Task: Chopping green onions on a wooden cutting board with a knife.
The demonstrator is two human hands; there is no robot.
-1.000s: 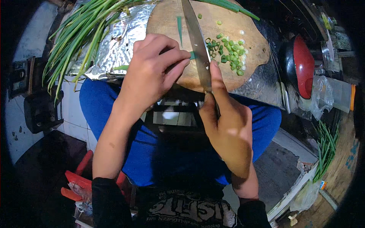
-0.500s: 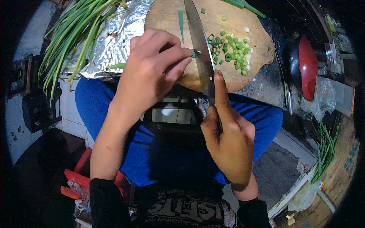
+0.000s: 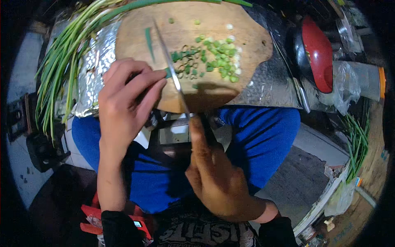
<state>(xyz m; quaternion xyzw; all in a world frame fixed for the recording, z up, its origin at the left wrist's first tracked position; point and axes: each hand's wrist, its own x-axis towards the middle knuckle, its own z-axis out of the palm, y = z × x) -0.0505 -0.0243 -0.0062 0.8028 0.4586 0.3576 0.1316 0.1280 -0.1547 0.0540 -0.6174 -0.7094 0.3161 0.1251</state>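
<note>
My left hand (image 3: 131, 92) is closed, its fingertips pinching the end of a green scallion stalk (image 3: 168, 73) on the wooden cutting board (image 3: 135, 31). Just right of those fingertips stands a knife (image 3: 173, 74), its blade nearly edge-on and slightly blurred, tip pointing away from me. My right hand (image 3: 220, 177) wraps the knife's handle, index finger stretched along it toward the blade; the palm hides most of the handle. Chopped scallion (image 3: 222, 59) lies right of the blade, pale slices farther right and dark green rings nearer. A loose green strip (image 3: 148, 43) rests left of the knife.
A bunch of long scallions (image 3: 61, 76) lies across foil (image 3: 103, 47) at the left. Beyond the board's right side are a second knife (image 3: 302, 96), a red-and-black rounded object (image 3: 319, 53) and a plastic bag (image 3: 347, 88). More scallions (image 3: 357, 142) stand bagged at the far right.
The view has shifted, so the board appears farther left. The knife has turned from showing its flat side to nearly edge-on. More dark green rings now lie right of the blade.
</note>
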